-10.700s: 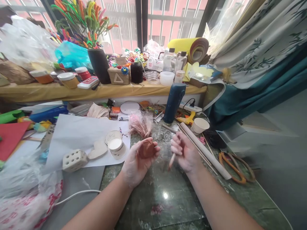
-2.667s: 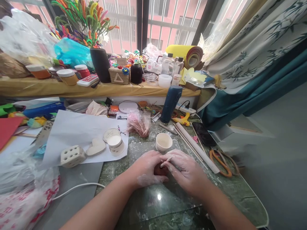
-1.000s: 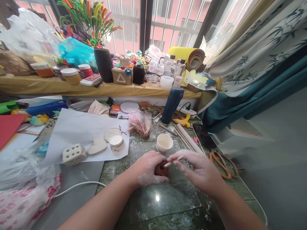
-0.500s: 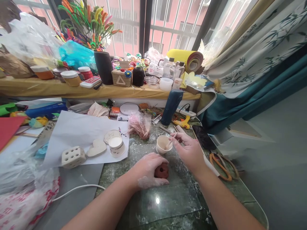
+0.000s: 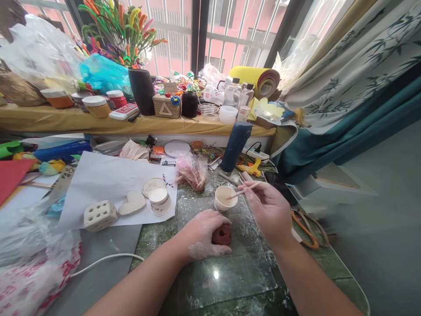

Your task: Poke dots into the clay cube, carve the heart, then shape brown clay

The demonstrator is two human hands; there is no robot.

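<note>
My left hand [image 5: 208,235] is curled round a reddish-brown lump of clay [image 5: 222,235] with a hole in it, which rests on a clear sheet [image 5: 230,274]. Pinched in the fingers of my right hand [image 5: 268,208] is a thin wooden stick [image 5: 242,192], slanting down to the left. Its tip reaches over a small white paper cup [image 5: 221,207] with pale contents, just beyond the clay. A clear bag of reddish-brown clay [image 5: 194,175] lies behind the cup.
White paper [image 5: 108,175] on the left bears a white die [image 5: 100,215], a heart [image 5: 132,203] and a lidded tub [image 5: 160,204]. A blue bottle [image 5: 235,147] stands behind, beside a yellow glue gun [image 5: 251,167]. Orange-handled scissors [image 5: 305,232] lie at the right.
My right hand has drawn back to the right and turned, lifting the stick to a flatter slant with its tip higher in the cup. My left hand has stayed on the clay.
</note>
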